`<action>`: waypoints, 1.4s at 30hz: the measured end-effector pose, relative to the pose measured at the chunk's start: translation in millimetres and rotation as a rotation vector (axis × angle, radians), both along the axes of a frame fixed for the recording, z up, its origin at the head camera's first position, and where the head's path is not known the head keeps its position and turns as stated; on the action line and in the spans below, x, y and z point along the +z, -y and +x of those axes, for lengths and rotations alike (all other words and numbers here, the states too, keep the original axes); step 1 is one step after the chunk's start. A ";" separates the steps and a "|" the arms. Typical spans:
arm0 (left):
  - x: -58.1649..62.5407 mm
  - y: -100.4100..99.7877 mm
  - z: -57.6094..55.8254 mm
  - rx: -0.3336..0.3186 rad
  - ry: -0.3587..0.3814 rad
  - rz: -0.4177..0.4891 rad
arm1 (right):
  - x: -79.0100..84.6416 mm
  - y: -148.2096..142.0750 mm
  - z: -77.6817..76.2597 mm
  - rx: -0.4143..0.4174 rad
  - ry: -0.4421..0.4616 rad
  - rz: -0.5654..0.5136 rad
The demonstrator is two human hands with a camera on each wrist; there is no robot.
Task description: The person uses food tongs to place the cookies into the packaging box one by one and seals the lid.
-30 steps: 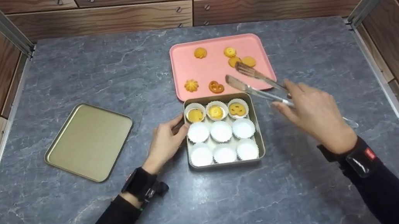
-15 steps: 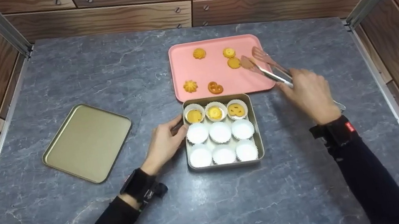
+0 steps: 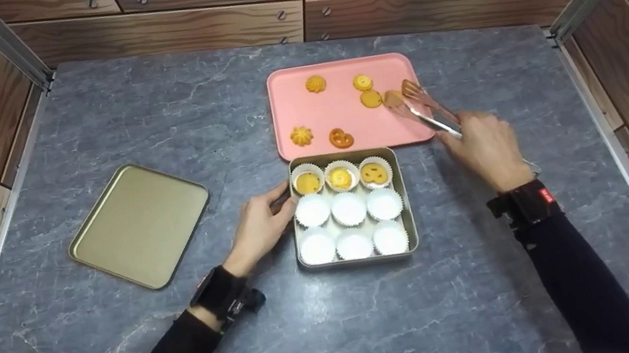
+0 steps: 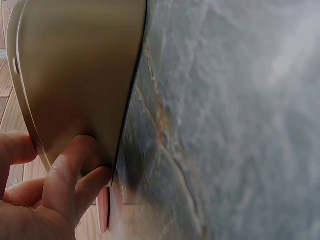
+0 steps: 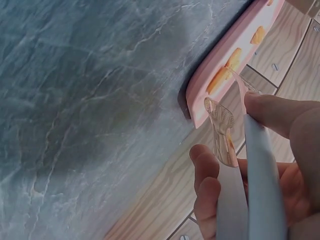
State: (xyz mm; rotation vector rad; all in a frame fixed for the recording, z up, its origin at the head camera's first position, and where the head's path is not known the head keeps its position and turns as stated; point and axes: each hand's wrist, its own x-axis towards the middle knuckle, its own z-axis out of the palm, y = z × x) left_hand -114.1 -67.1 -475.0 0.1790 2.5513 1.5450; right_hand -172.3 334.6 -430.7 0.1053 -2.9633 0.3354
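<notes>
My left hand [image 3: 258, 224] holds the left side of a square gold tin [image 3: 409, 212], thumb at the rim and fingers on its outer wall [image 4: 75, 100]. White paper cups [image 3: 348, 208] fill the tin in rows; the back row holds a round cookie [image 3: 308, 182], a ring-shaped one [image 3: 340, 178] and a pretzel-shaped one [image 3: 375, 173]. With my right hand [image 3: 486, 149] I grip metal tongs [image 3: 436, 125]. Their spread tips are at the right of a pink tray [image 3: 336, 112], one overlapping a round cookie [image 3: 395, 95], the other just right of it.
Several other cookies lie on the tray, including a swirl [image 3: 315, 83], a star-shaped one [image 3: 301, 136] and a pretzel [image 3: 340, 138]. The tin's gold lid [image 3: 140, 225] lies at left on the grey marbled table [image 3: 208, 123]. Wood-patterned panels [image 3: 177, 29] border it.
My right hand has moved away from me, carrying the tongs rightward to the round cookie on the tray's right. Lately their tips have drawn closer together. My left hand has stayed at the tin.
</notes>
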 end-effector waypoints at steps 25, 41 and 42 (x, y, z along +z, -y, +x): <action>-1.7 -0.4 -0.2 -0.001 -0.025 0.002 | -9.7 3.5 -6.1 0.033 -0.048 -0.007; -1.1 0.1 0.1 -0.001 -0.027 -0.016 | -5.6 -0.8 4.5 0.035 -0.085 -0.036; -1.1 0.1 0.1 -0.002 -0.025 -0.015 | -5.1 -0.7 5.8 0.038 -0.092 -0.038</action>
